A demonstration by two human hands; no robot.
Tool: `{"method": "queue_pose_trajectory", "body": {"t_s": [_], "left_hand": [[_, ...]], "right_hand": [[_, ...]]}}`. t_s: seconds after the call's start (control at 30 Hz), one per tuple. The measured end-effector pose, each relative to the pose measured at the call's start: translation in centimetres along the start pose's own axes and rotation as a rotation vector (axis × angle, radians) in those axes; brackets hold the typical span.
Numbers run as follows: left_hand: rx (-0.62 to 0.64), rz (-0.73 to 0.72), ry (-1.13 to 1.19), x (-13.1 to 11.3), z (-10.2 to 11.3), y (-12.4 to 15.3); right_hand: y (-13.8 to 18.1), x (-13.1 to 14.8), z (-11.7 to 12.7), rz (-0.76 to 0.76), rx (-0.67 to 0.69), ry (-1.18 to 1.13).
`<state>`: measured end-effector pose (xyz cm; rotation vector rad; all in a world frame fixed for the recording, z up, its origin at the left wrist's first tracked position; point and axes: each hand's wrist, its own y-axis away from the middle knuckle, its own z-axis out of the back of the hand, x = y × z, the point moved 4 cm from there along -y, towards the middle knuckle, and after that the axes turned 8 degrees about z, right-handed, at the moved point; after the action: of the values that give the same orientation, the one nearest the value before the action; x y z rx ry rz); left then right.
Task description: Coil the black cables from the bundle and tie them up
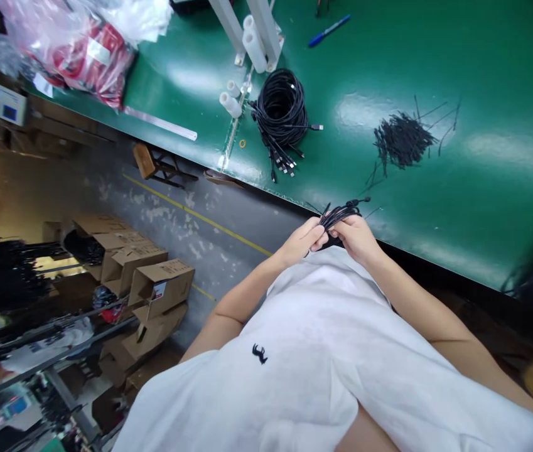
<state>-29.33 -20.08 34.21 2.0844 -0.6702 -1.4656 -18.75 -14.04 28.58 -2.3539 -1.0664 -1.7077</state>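
Cable coil (281, 107) on table (483, 75), tie pile (402, 139) right of it; cable bundle (339, 215) at near edge.

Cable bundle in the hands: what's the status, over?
Both gripping: left hand, right hand, shut on cable bundle. Bundle held at green table edge. Nothing in the way; cable coil and strand pile lie farther off.

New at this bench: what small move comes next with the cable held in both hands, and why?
Probably hold the folded black cable with the left hand and send the right hand to the pile of short black ties: both hands pinch the cable, no tie shows around it, and the pile lies on the green table ahead.
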Motion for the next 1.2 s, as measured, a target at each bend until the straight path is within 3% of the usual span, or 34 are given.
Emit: {"method": "queue_pose_trajectory", "body": {"t_s": [0.13, 0.27, 0.43, 0.53, 0.63, 0.73, 0.93, 1.2], "left_hand": [[-0.118, -0.104, -0.005, 0.8, 1.9, 0.0], [-0.278, -0.175, -0.235, 1.1, 3.7, 0.7], [-0.34, -0.236, -0.396, 0.6, 5.0, 0.5], [-0.253, -0.228, -0.371, 0.6, 5.3, 0.0], [-0.11, -0.128, -0.262, 1.2, 5.4, -0.5], [0.01, -0.046, -0.083, 1.6, 5.4, -0.7], [0.064, 0.026, 0.077, 1.0, 5.4, -1.2], [0.119, 0.062, 0.113, 0.9, 4.7, -1.2]], "right_hand": [[-0.1, -0.4, -1.1, 0.039, -0.038, 0.071], [0.4, -0.4, -2.1, 0.166, 0.082, 0.496], [1.2, 2.2, -3.4, 0.764, 0.278, 1.33], [1.3, 3.4, -4.7, 1.121, 0.538, 1.56], [1.0, 4.3, -5.5, 1.308, 0.681, 1.717], [1.0, 5.0, -6.2, 1.375, 0.773, 1.836], [1.6, 6.0, -7.1, 1.428, 0.827, 2.054], [1.3, 6.3, -7.0, 1.377, 0.964, 2.038]]}}
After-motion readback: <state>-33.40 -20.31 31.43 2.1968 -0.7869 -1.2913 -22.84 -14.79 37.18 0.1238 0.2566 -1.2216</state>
